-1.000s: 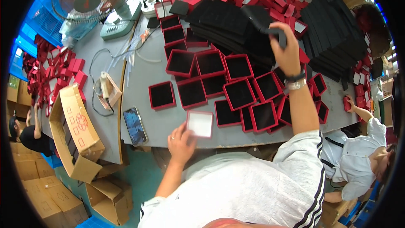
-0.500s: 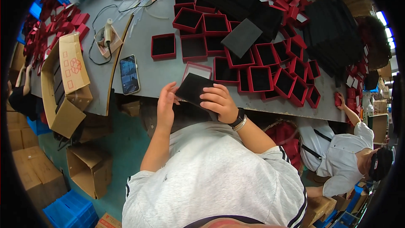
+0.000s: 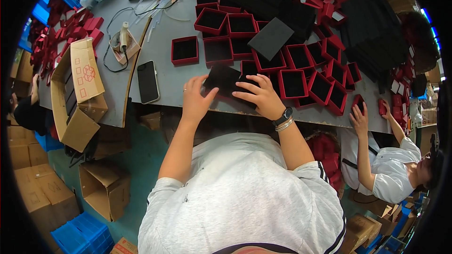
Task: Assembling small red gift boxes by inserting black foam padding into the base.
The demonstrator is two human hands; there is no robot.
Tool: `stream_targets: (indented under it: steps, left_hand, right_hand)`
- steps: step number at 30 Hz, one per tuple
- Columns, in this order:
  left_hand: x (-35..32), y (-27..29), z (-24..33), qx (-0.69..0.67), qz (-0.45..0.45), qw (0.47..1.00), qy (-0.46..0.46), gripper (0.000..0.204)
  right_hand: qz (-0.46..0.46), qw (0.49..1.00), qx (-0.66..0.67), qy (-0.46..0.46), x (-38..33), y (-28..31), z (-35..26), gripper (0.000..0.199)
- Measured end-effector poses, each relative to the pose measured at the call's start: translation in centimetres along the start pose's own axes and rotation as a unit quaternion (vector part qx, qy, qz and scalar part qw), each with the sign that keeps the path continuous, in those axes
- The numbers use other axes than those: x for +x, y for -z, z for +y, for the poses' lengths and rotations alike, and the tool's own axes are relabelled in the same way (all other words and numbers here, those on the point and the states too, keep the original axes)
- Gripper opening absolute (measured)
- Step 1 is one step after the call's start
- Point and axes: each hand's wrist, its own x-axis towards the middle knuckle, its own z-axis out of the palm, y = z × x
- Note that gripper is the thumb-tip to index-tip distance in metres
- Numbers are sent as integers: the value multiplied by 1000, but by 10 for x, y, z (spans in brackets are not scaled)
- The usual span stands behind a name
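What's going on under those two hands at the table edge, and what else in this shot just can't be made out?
Head view only:
- Black pad: its near edge is covered by the left hand and right hand; whether a box lies beneath is hidden.
- Phone: screen dark.
- Black stacks: too dark to count.
- Co-worker's hand: covers what it touches.
- Cardboard box: inside hidden by flaps.

I get one view only: head camera, wide fisheye, looking steeply down over the wearer's shoulders. Grey tabletop (image 3: 165, 82) fills the upper half, floor and cartons lower left. Edges bend at the rim. Moderately near, arm's reach from the tabletop.
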Motion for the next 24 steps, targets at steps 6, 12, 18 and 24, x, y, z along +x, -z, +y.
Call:
stream_targets:
  steps: [6, 12, 18, 24]
  left_hand:
    - [-5, 5, 12, 135, -14, 988, -72, 67]
    - [5, 7, 12, 102, -182, 976, -63, 98]
    - [42, 24, -9, -35, -261, 962, -66, 115]
    - [54, 40, -12, -73, -376, 922, -45, 117]
  right_hand:
    - [-44, 996, 69, 26, -3, 3, 20, 67]
    - [-72, 976, 204, 19, -2, 10, 30, 61]
    - [-92, 976, 194, 31, 4, 19, 33, 58]
    - [-80, 982, 164, 45, 4, 17, 21, 52]
